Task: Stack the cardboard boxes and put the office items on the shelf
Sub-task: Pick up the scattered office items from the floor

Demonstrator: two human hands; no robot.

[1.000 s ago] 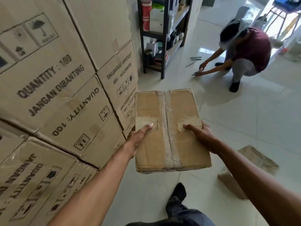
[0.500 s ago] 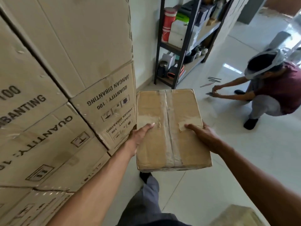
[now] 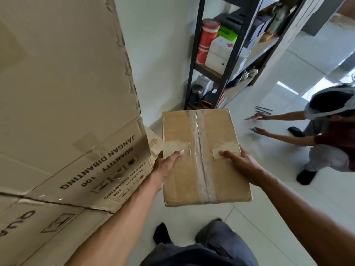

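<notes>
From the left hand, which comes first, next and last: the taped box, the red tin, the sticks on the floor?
1. Taped box: gripped by the left hand.
2. Sticks: on the floor, right.
3. Red tin: up on the shelf.

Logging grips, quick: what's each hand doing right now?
Left hand: holding the taped cardboard box, thumb on top.
Right hand: holding the same box's other side.
</notes>
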